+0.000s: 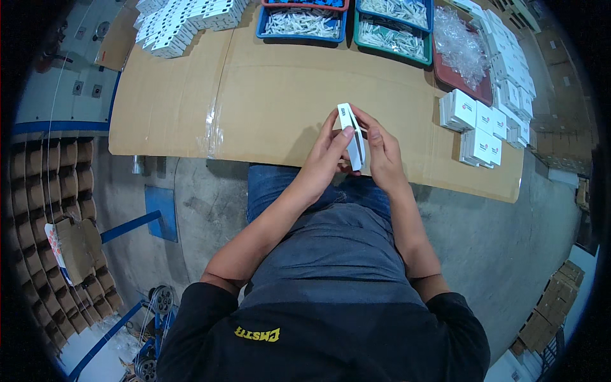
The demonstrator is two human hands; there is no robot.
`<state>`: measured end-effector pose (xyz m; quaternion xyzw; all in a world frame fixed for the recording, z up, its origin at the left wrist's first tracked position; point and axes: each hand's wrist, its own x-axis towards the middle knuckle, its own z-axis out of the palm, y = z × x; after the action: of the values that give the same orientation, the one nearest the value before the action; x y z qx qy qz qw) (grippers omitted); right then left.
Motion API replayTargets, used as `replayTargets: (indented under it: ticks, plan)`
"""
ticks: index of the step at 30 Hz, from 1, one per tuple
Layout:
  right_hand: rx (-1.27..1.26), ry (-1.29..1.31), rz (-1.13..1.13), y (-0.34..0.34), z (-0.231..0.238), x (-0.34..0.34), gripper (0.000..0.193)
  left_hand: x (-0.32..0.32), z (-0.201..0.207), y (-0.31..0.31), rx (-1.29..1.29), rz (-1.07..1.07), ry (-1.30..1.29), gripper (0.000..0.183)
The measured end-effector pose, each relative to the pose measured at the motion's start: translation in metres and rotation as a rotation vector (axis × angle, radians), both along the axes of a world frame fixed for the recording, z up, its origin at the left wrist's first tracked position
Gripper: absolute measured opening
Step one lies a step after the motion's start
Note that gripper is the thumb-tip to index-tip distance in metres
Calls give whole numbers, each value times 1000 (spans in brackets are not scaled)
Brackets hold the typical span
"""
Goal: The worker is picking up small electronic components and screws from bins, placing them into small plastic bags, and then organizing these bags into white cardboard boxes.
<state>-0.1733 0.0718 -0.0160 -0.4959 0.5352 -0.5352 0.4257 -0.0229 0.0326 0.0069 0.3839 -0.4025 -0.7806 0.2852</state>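
Observation:
A small flat white box (348, 126) is held up on edge over the table's front edge, with a dark gap showing along its side. My left hand (323, 158) grips it from the left, the thumb pressed on its white face. From the right, my right hand (386, 156) holds the same box, with a finger at its top and the thumb close to the gap. What lies inside the box cannot be made out.
Cardboard covers the table (273, 89). Stacked white boxes stand at the far left (184, 25) and right (474, 124). At the back are blue (299, 39) and green (391, 56) trays of small white parts, plus a dark red tray (449, 77) holding clear plastic bags.

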Motion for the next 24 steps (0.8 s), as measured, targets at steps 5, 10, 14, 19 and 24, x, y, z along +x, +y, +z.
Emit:
replayTargets:
  ticks: [5, 10, 14, 19, 24]
  plan:
    - [-213, 258, 92, 0, 7, -4, 72, 8, -6, -10, 210, -22, -11, 85]
    - [-212, 284, 136, 0, 5, 9, 90, 1, -2, -8, 154, 106, 114, 82]
    - [-197, 289, 154, -2, -4, 4, 90, 2, -10, -4, 126, 48, 87, 78]
    - [-236, 255, 159, -1, -3, 10, 82, 3, -19, -3, 113, 53, 5, 67]
    - [-231, 273, 173, 0, -8, 12, 76, 0, -23, -1, 90, 133, -7, 64]
